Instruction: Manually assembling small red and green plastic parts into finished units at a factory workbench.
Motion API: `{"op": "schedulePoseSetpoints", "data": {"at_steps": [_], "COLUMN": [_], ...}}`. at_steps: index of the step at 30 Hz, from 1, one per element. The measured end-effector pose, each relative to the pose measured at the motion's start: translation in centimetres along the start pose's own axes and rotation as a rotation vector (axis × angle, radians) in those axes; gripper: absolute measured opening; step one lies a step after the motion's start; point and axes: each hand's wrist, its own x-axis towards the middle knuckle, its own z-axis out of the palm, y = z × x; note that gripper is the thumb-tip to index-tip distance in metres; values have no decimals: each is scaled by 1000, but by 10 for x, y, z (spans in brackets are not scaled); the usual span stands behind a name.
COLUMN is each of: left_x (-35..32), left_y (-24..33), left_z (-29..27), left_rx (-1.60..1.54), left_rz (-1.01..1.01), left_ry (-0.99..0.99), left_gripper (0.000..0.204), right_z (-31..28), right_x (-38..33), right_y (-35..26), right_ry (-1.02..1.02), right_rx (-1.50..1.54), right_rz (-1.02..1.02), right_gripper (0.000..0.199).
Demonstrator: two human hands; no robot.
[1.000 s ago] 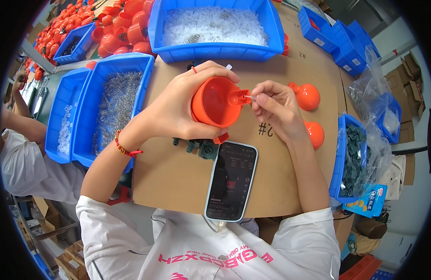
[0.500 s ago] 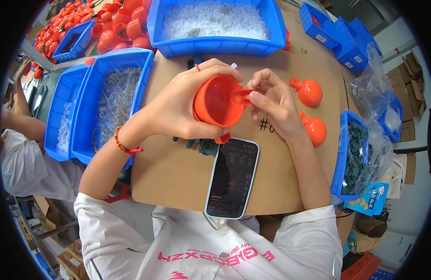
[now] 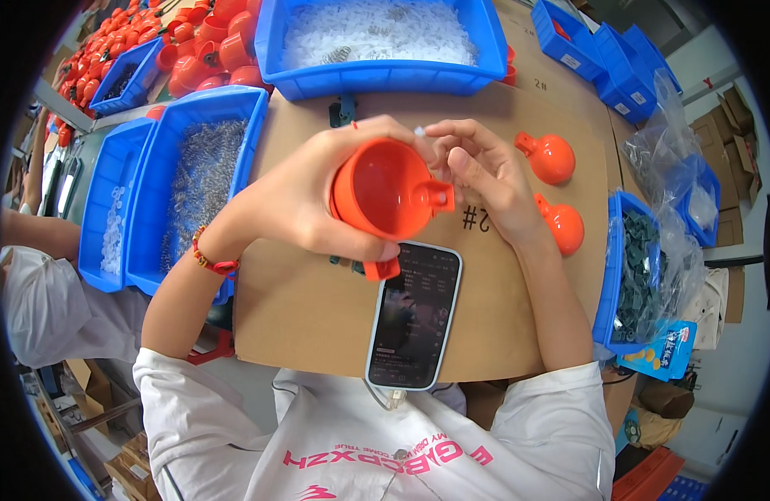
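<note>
My left hand (image 3: 322, 179) is wrapped round an orange plastic cup (image 3: 385, 188), its mouth turned up toward me. A short tube-like spout sticks out of the cup's right side, and a second orange tab shows below my left thumb; another cup may be nested under it, but I cannot tell. A small white plastic piece (image 3: 419, 132) shows by the left fingertips at the cup's far rim. My right hand (image 3: 485, 171) is just right of the spout, thumb and forefinger apart, the forefinger's tip beside the white piece. Its other fingertips are partly hidden.
A phone (image 3: 414, 321) lies below the cup. Two orange cups (image 3: 555, 159) rest upside down to the right. Blue bins hold white plastic pieces (image 3: 376, 37), metal springs (image 3: 203, 171) and dark green parts (image 3: 639, 267). A green part (image 3: 345, 110) lies beyond my left hand. Another person's arm (image 3: 42, 232) is at left.
My right fingers have let go of the spout, and the forefinger has reached toward the white piece. The left hand has shifted the cup slightly left and toward me.
</note>
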Motion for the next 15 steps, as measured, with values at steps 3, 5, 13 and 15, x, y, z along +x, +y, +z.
{"op": "schedulePoseSetpoints", "data": {"at_steps": [3, 5, 13, 15], "left_x": [1, 1, 0, 1], "left_y": [-4, -7, -4, -6], "left_z": [2, 5, 0, -4], "left_rx": [113, 123, 14, 60], "left_rz": [110, 91, -14, 18], "left_ry": [-117, -138, 44, 138], "left_gripper": [69, 68, 69, 73], "right_z": [3, 3, -5, -14], "right_x": [-1, -1, -4, -5], "right_y": [0, 3, -3, -7], "right_ry": [-44, -60, 55, -51], "right_rx": [-13, 11, 191, 322], "right_rz": [18, -4, -67, -110], "right_gripper": [21, 18, 11, 10]}}
